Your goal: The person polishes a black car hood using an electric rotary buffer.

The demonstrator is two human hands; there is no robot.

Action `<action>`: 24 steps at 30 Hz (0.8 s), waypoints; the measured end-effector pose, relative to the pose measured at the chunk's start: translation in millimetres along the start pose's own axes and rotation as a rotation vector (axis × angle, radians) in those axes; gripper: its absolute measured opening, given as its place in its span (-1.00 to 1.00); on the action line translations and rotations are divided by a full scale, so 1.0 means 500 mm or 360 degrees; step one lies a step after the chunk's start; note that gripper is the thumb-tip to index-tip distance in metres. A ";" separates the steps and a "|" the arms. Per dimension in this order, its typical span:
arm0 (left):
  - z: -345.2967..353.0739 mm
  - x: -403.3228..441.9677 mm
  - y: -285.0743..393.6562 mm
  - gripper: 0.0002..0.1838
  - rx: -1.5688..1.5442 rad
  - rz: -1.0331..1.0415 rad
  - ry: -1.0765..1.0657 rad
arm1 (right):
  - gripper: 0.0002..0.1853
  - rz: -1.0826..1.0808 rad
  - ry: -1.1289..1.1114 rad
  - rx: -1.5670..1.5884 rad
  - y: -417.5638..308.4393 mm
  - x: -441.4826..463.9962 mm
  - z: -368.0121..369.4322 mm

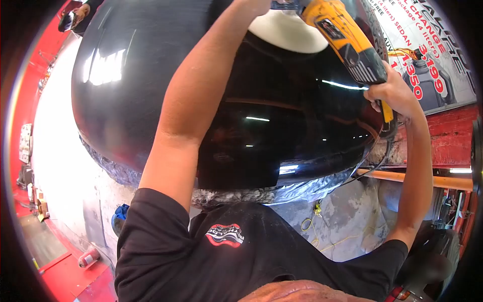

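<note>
A yellow and black polisher [347, 43] is held over a glossy black car panel [251, 100]. Its round white pad [292, 32] lies against the panel near the top of the view. My right hand [395, 93] is wrapped round the rear handle, with the thumb side toward the motor body. At the top edge my left hand [254, 6] is at the dark front grip beside the polisher's head; its fingers are partly cut off by the frame. The panel reflects several bright lights.
Crinkled plastic sheeting [312, 191] borders the panel's lower edge. A dark power cord [385, 153] hangs from the polisher at right, near an orange bar [417, 178]. A printed sign [427, 50] stands upper right. Another person's hand [75, 17] shows upper left.
</note>
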State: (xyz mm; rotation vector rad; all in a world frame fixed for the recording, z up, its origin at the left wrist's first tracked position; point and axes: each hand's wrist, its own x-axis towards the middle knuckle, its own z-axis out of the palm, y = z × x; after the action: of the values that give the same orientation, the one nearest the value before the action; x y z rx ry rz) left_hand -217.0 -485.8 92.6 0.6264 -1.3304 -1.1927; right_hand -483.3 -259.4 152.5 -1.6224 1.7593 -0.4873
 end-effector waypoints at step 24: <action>0.212 0.126 -0.007 -0.80 0.0329 -0.0357 -0.0465 | -0.26 -0.0055 0.0513 0.0602 0.200 -0.049 0.083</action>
State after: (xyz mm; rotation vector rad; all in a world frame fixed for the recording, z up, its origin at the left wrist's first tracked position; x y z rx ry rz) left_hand -328.6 -515.6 135.9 0.7873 -1.6785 -1.3771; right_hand -526.2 -213.4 61.3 -1.3613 1.7323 -1.0778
